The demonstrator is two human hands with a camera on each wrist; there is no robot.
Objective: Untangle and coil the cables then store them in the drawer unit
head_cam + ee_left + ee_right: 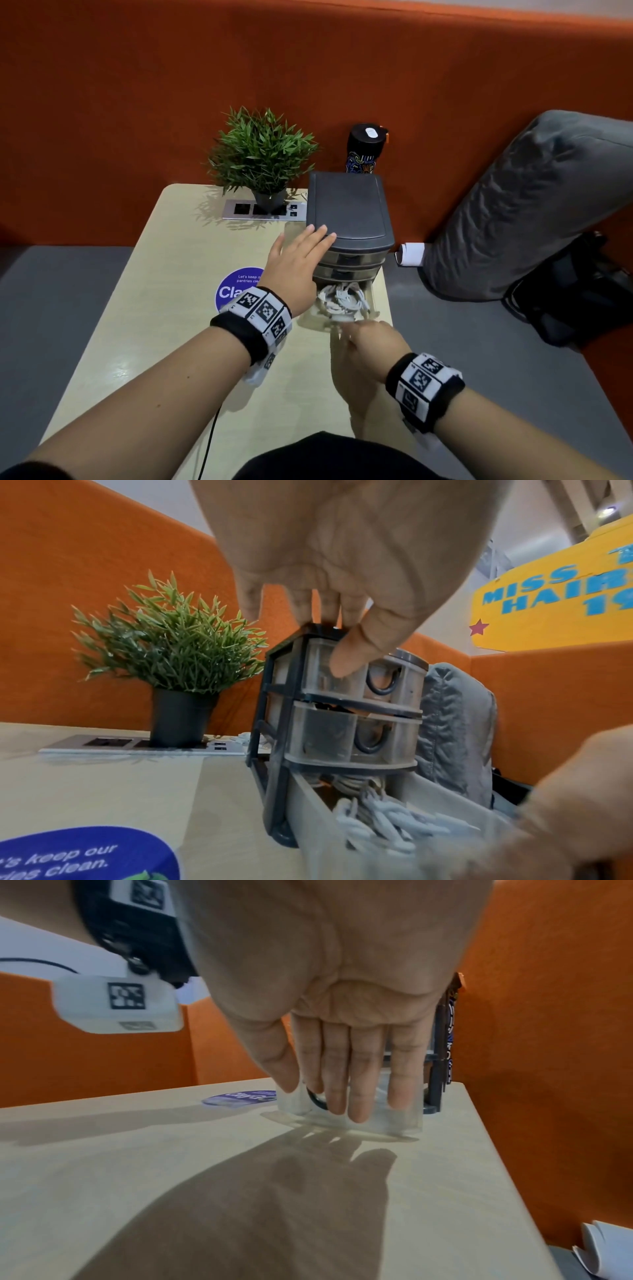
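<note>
A small drawer unit with a dark grey frame and translucent drawers stands at the table's far right. Its bottom drawer is pulled out and holds coiled white cables. My left hand rests flat on the front left edge of the unit's top, with straight fingers and the thumb hanging over the top drawer's front. My right hand lies with straight fingers against the translucent front of the open drawer, covering its dark ring handle.
A potted plant stands on a socket panel left of the unit, with a patterned bottle behind it. A purple sticker lies on the beige table. A grey cushion, black bag and paper roll lie to the right.
</note>
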